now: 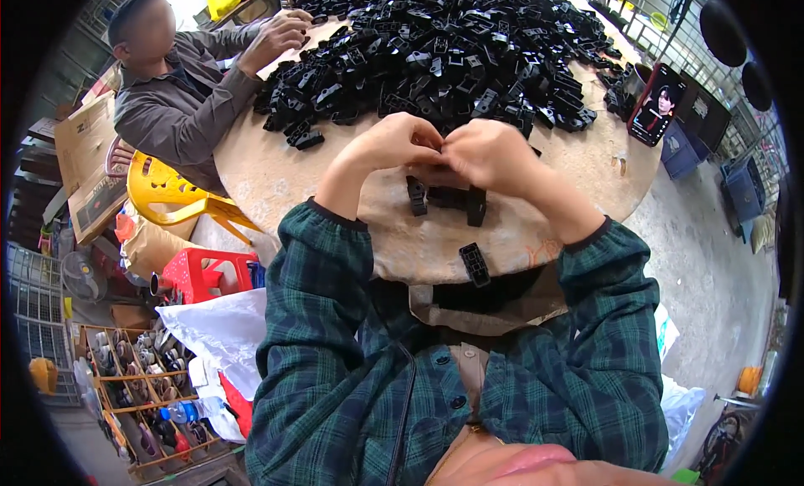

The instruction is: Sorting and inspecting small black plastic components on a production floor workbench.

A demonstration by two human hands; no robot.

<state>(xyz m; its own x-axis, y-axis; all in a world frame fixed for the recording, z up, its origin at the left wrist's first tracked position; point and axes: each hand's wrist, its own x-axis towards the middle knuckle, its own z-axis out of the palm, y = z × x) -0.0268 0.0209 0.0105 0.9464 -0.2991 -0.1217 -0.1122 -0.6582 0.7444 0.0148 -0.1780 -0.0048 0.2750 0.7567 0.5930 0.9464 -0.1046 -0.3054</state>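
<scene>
— Over the round table (276,180) we have both hands meeting at the middle: our left hand (400,141) and our right hand (487,154) are curled fingertip to fingertip, pinching a small black plastic part (441,152) between them, mostly hidden by the fingers

— And the loose ones just under our wrists?

— Right below the hands we see a few black clips (444,197) lying on the tabletop, close but not touched, and one more single clip (474,264) nearer our chest, by the table's edge

— Beyond the hands?

— We've got a big heap of black parts (444,51) covering the far half of the table, starting just past our knuckles. A co-worker's hand (276,36) rests at the heap's left side, its sleeve (188,109) grey

— The surface and room?

— We see a worn, pale, stained top. A phone (657,105) stands propped at the right rim. To our left sit a yellow plastic chair (172,193) and a red stool (205,272), then a wooden crate (138,385) of oddments; grey concrete floor (712,268) on the right
</scene>
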